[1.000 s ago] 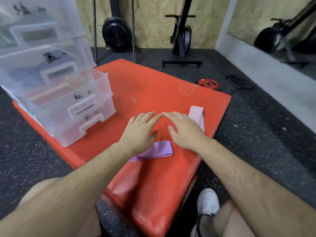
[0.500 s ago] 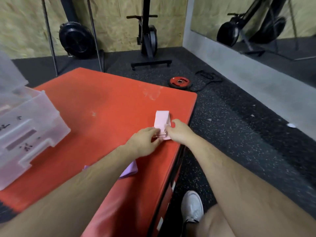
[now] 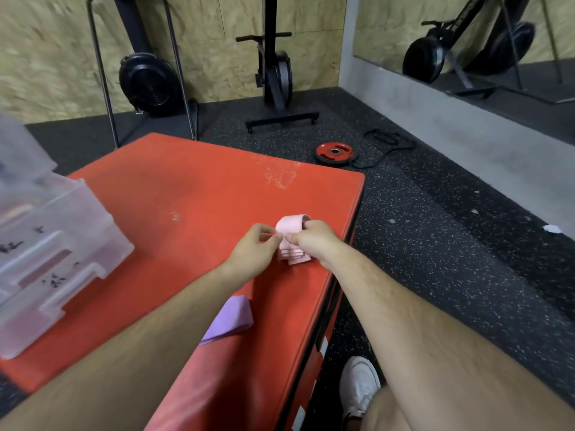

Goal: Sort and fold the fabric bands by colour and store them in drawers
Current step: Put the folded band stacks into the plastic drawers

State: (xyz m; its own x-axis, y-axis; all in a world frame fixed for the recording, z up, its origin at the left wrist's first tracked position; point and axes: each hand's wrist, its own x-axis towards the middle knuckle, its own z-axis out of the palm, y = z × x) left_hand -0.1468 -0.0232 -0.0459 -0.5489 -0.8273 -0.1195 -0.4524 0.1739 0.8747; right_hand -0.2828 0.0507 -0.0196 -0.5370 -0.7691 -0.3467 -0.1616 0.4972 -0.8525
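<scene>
Pink band [image 3: 291, 227], near the red mat's [image 3: 186, 197] right edge, is mid-fold: left hand [image 3: 252, 253] + right hand [image 3: 314, 241] both pinch it w/ curled fingers. Purple band [image 3: 231, 318] lies nearby, unstored. Drawers [image 3: 62, 244] look partly filled, so prob late-ish.

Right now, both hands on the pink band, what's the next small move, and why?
Probably press the raised loop of the pink band down onto its stacked layers: left hand and right hand both pinch it mid-fold, its far end arching up.
</scene>
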